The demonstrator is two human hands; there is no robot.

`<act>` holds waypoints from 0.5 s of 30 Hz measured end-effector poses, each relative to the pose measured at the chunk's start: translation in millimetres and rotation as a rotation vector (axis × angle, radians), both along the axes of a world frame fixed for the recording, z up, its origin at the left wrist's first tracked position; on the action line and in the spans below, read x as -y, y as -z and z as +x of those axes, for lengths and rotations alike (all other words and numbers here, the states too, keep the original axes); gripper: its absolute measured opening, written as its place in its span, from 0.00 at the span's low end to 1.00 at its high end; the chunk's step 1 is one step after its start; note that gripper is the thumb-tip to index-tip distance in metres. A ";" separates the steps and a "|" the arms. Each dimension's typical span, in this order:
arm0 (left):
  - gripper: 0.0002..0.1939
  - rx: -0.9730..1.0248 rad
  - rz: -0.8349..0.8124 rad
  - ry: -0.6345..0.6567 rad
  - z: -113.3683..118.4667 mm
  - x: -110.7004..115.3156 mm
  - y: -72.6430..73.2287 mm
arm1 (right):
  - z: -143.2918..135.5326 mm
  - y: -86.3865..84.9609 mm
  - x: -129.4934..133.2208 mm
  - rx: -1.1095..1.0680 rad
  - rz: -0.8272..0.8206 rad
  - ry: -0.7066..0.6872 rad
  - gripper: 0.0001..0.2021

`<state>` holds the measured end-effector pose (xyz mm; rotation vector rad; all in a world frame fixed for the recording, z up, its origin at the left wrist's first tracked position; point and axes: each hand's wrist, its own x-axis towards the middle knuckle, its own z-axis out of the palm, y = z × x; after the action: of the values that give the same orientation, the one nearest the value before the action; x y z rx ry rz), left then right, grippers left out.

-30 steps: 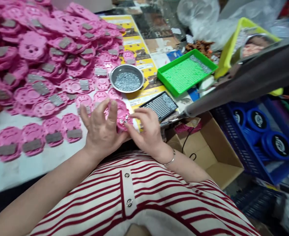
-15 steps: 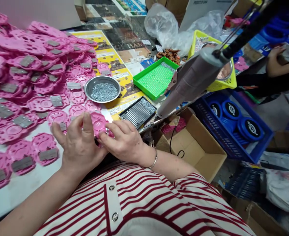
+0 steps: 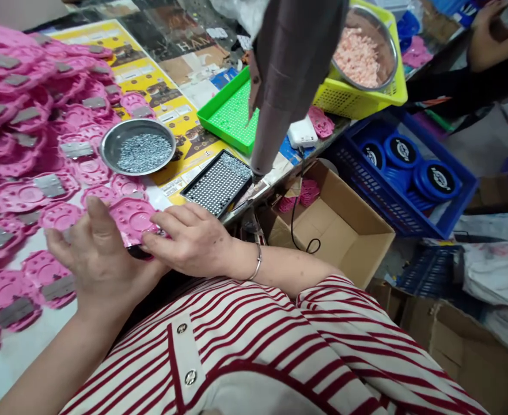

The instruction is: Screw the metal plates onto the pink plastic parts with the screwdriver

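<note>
A pink plastic piece (image 3: 133,219) with round recesses is between my two hands near the table's front edge. My right hand (image 3: 189,239) has its fingers closed on the right edge of this piece. Beside it, my left hand (image 3: 107,259) has its fingers raised and apart, with its thumb side near the underside of the piece. A dark part shows just below the piece. Many similar pink pieces (image 3: 16,196) with grey metal plates cover the left of the table. A metal bowl of small screws (image 3: 137,147) sits beyond my hands.
A black perforated tray (image 3: 217,183), a green tray (image 3: 228,112) and a hanging grey electric screwdriver (image 3: 275,98) are ahead. A yellow basket (image 3: 349,104), a cardboard box (image 3: 344,230) and a blue crate (image 3: 465,202) are at the right. A person's arm (image 3: 496,52) shows far right.
The view has shifted, so the table's things appear further left. The screwdriver appears larger and nearer. The pink piece is still in my right hand, and shows more of its face.
</note>
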<state>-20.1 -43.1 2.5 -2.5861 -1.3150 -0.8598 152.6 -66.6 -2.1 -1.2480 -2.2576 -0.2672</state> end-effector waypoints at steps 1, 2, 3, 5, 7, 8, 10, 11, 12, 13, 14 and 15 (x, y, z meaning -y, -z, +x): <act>0.62 -0.004 -0.019 -0.004 -0.9 -0.1 0.0 | -0.7 0.9 0.0 -0.002 -0.013 0.008 0.18; 0.63 -0.014 -0.040 -0.006 -1.9 -0.1 0.1 | -0.8 1.2 0.4 -0.002 -0.018 0.015 0.18; 0.63 -0.023 -0.060 -0.012 -3.1 -0.3 0.3 | -0.5 0.8 1.5 -0.001 -0.017 0.020 0.19; 0.62 -0.029 -0.097 -0.029 -6.2 -1.0 1.2 | 1.8 -2.3 5.4 0.019 -0.026 0.027 0.19; 0.60 -0.044 -0.167 -0.071 -9.9 -3.0 3.0 | 5.1 -7.4 10.4 0.037 -0.055 0.030 0.21; 0.59 -0.068 -0.216 -0.104 -11.8 -4.5 4.1 | 6.9 -10.0 12.8 0.038 -0.067 0.030 0.22; 0.57 -0.144 -0.307 -0.173 -14.7 -8.1 6.5 | 10.1 -14.1 16.3 0.037 -0.082 0.019 0.22; 0.56 -0.181 -0.339 -0.204 -15.3 -9.9 7.5 | 11.5 -15.5 17.3 0.037 -0.081 0.007 0.22; 0.55 -0.213 -0.359 -0.230 -15.2 -11.7 8.2 | 12.7 -16.4 18.0 0.041 -0.080 -0.006 0.22; 0.54 -0.240 -0.374 -0.244 -14.6 -13.4 8.8 | 13.7 -17.0 18.4 0.046 -0.078 -0.020 0.23; 0.53 -0.258 -0.381 -0.249 -13.5 -15.2 9.3 | 14.7 -17.5 18.7 0.047 -0.077 -0.034 0.23; 0.52 -0.278 -0.386 -0.246 -12.5 -17.2 9.9 | 15.7 -18.0 18.9 0.045 -0.075 -0.044 0.23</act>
<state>-32.6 -25.9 -7.4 -2.5984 -1.8001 -0.2112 168.4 -85.5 15.9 -1.2398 -2.3501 -0.1972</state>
